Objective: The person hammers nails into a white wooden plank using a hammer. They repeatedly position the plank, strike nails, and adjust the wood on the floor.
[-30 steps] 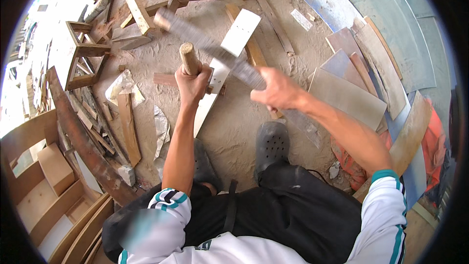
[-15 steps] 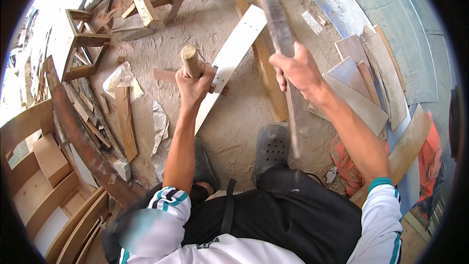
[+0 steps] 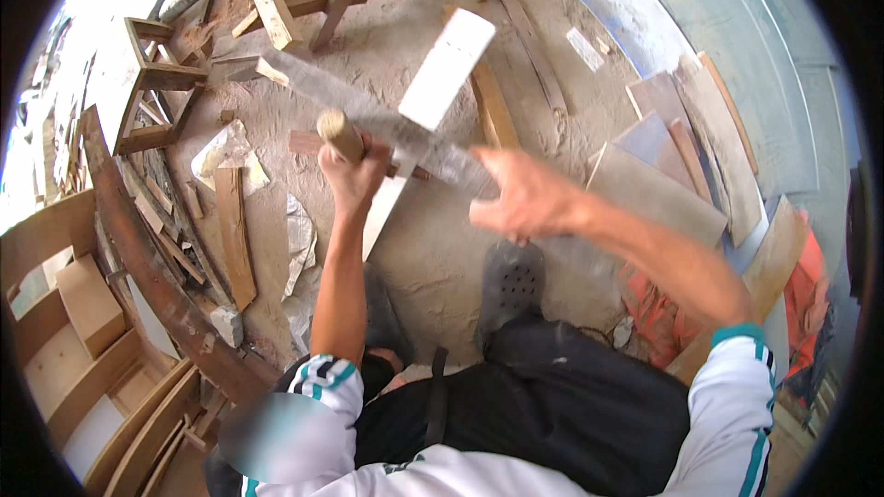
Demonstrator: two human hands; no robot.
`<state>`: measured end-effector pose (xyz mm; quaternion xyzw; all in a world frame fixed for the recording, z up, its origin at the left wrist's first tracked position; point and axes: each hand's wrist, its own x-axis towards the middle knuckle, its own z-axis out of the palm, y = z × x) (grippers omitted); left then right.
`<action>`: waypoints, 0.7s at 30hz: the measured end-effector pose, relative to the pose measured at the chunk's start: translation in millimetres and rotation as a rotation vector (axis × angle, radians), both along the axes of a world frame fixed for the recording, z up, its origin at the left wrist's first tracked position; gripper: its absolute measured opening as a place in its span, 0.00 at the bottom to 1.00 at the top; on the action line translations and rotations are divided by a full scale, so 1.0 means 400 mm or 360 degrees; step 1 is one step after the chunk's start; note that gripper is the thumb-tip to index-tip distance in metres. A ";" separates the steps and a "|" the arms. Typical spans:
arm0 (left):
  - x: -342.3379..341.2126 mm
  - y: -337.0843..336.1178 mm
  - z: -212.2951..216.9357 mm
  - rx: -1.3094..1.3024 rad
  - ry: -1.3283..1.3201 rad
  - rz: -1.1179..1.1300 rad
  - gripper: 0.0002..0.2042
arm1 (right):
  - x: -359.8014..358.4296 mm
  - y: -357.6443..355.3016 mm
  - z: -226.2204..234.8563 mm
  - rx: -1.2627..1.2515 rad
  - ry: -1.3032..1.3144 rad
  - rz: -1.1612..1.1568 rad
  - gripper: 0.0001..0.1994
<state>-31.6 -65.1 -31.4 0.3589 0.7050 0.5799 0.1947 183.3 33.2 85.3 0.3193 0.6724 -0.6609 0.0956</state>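
Observation:
My left hand (image 3: 353,175) is closed round a thick, round wooden handle (image 3: 339,133), its pale end pointing up. The tool's other end is hidden below my fist. My right hand (image 3: 529,193), smeared by motion, grips one end of a long, flat greyish wooden strip (image 3: 368,115). That strip slants up and left past my left fist, its far end pale and broken-looking. It crosses above a white board (image 3: 448,69) on the ground. Either side of my left fist shows a reddish-brown wooden piece (image 3: 307,143); whether it touches the handle I cannot tell.
A yellowish plank (image 3: 494,110) and a long brown strip (image 3: 525,28) lie ahead on the dusty ground. Wooden frames (image 3: 152,78) stand at the far left. Board offcuts (image 3: 658,184) and orange cloth (image 3: 806,285) are on the right. A curved brown plank (image 3: 147,221) lies left.
My right hand has moved left and down, swinging the strip from nearly upright to slanting across toward the left. My left hand has shifted slightly left with the handle.

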 end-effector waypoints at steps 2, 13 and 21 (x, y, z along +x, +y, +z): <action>-0.026 0.018 0.010 -0.0081 -0.0089 -0.0121 0.15 | 0.018 0.032 -0.008 -0.0116 0.0064 -0.0302 0.13; -0.037 0.003 -0.010 0.0040 -0.0047 0.0024 0.16 | 0.013 0.034 0.014 -0.0231 0.0005 -0.0429 0.11; -0.040 -0.019 -0.038 0.0112 -0.0025 0.0125 0.15 | -0.027 -0.003 -0.006 0.0000 0.0100 -0.0018 0.22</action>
